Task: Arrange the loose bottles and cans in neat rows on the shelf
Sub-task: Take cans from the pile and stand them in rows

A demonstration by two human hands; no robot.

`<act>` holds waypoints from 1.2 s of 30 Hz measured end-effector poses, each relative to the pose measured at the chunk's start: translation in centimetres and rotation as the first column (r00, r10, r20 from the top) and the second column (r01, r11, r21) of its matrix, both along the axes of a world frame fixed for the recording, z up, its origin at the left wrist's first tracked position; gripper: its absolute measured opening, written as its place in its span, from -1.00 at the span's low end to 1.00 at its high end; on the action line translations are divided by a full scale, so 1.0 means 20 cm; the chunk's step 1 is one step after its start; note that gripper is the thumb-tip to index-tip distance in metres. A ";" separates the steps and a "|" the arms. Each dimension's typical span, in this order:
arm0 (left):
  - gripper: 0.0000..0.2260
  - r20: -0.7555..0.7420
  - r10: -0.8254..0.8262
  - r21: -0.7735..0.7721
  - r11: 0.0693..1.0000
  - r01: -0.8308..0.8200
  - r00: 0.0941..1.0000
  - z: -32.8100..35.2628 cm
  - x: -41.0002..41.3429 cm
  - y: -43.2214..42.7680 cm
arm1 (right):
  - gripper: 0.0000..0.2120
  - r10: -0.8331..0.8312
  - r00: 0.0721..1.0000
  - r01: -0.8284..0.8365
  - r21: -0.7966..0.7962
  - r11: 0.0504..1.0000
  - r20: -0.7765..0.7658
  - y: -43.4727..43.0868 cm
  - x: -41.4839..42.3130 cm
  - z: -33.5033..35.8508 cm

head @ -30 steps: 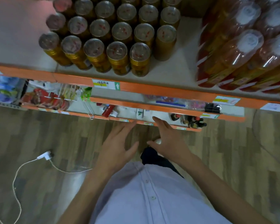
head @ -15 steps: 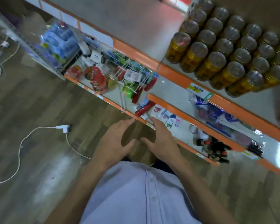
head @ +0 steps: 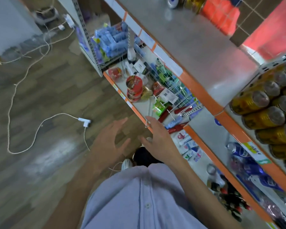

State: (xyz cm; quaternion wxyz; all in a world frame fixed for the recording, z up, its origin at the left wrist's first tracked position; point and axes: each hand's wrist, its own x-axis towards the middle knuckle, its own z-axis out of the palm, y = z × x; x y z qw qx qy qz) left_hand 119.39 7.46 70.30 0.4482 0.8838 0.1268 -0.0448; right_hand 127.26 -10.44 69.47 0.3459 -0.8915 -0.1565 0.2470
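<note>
So both hands are spread wide holding nothing, left hand (head: 109, 140) over the wood floor (head: 40, 100) and right hand (head: 157, 138) by the lower shelf edge (head: 122, 96), while the gold cans (head: 261, 111) sit in rows on the upper shelf (head: 196, 52) at far right.

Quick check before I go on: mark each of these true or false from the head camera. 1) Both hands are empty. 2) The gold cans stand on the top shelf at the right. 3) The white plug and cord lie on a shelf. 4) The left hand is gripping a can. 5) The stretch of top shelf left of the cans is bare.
1) True: the left hand and right hand are open and hold nothing.
2) True: the gold cans stand in rows on the top shelf.
3) False: the white plug and cord lie on the wood floor.
4) False: it is open above the floor, away from the cans.
5) True.
</note>
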 end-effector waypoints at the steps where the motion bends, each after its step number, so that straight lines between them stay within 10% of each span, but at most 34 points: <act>1: -0.40 -0.016 0.015 0.004 1.000 -0.015 1.000 0.00 0.04 0.02 | -0.35 0.022 1.000 -0.022 -0.004 1.000 0.001 0.03 0.06 -0.01; 17: -0.46 0.033 0.181 0.166 0.969 -0.184 0.983 0.16 0.92 0.27 | -0.35 0.134 0.981 -0.147 0.085 0.986 0.139 0.34 1.21 0.19; 36: -0.48 0.171 -0.217 0.203 0.962 0.181 0.961 0.29 2.47 1.03 | -0.39 -0.400 0.905 0.375 0.169 0.912 0.147 0.74 2.28 0.25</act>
